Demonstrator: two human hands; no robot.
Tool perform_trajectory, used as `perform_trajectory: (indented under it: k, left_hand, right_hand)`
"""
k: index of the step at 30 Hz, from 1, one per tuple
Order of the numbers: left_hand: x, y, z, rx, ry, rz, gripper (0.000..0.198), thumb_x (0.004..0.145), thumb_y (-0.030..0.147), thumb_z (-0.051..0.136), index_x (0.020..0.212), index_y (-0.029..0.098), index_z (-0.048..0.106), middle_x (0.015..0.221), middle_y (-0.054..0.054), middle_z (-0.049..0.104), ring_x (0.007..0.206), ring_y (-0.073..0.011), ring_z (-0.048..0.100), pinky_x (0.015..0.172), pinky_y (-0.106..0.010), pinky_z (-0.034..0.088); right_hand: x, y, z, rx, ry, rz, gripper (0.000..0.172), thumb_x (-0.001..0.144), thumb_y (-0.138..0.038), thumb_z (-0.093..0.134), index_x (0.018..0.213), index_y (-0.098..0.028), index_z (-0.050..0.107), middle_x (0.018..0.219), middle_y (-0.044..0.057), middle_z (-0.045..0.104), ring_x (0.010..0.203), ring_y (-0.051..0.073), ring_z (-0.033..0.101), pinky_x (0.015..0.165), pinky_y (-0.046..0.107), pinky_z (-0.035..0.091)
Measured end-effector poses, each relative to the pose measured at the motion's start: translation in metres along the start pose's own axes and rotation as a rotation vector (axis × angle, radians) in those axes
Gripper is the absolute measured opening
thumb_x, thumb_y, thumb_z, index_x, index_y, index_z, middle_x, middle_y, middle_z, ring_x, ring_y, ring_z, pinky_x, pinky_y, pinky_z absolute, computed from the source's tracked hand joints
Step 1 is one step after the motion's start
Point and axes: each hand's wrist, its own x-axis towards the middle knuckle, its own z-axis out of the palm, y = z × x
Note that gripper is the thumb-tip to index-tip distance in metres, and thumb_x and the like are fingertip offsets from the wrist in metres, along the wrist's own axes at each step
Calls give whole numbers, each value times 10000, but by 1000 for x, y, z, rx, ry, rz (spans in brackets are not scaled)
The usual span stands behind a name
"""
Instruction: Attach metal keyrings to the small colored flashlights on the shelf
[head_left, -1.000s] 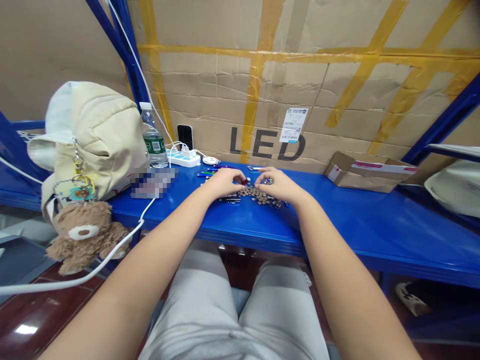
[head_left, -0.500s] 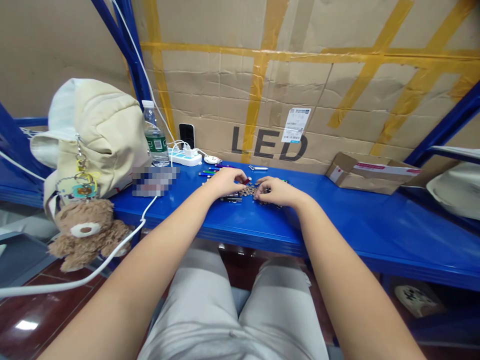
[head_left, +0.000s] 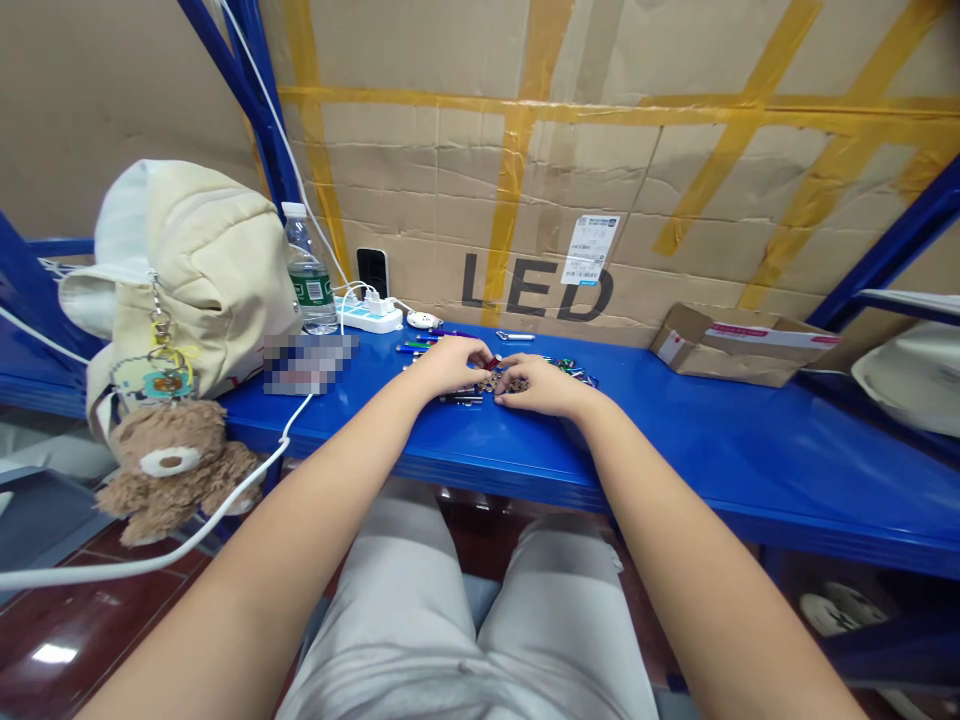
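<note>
My left hand (head_left: 452, 364) is closed, thumb and fingertips pinching a small red piece (head_left: 493, 362) whose kind I cannot make out. Close beside it, my right hand (head_left: 534, 384) bends its fingers down over a spread of small round brown pieces (head_left: 491, 382). The right fingertips are pressed together low over them; whatever they hold is too small to name. Short dark pen-like sticks (head_left: 461, 400) lie below my left hand, and blue and green pens (head_left: 414, 348) show beyond it. Mixed colourful small items (head_left: 577, 370) lie behind my right hand.
On the blue shelf (head_left: 645, 450) stand a water bottle (head_left: 311, 285), a white power strip (head_left: 369, 315) and an open cardboard box (head_left: 742, 345). A cream bag (head_left: 202, 270) with a plush bear (head_left: 176, 465) sits left. A white cable (head_left: 150, 572) hangs across the front left.
My right hand has moved left, towards my left hand, uncovering more of the colourful items behind it. My left hand stays in place with the red piece.
</note>
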Motion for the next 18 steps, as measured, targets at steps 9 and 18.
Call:
perform_trajectory:
  k: [9,18]
  left_hand:
    - [-2,6,-2,-19,-11,25,183,722,231,640,892,182,688,900,-21,721,849,-172,648,789,-273,477]
    - [-2,7,-2,-54,-5,58,159,731,221,644,880,183,683,917,-19,719,864,-168,645,804,-275,473]
  right_hand:
    - [-1,1,-10,54,431,-21,136,777,-327,629,843,-235,703,1288,62,544,1245,240,463,1063,430,333]
    - [0,2,-12,79,472,-47,278,773,-322,642,1030,-220,669,1249,84,562,1221,233,479,1057,411,350]
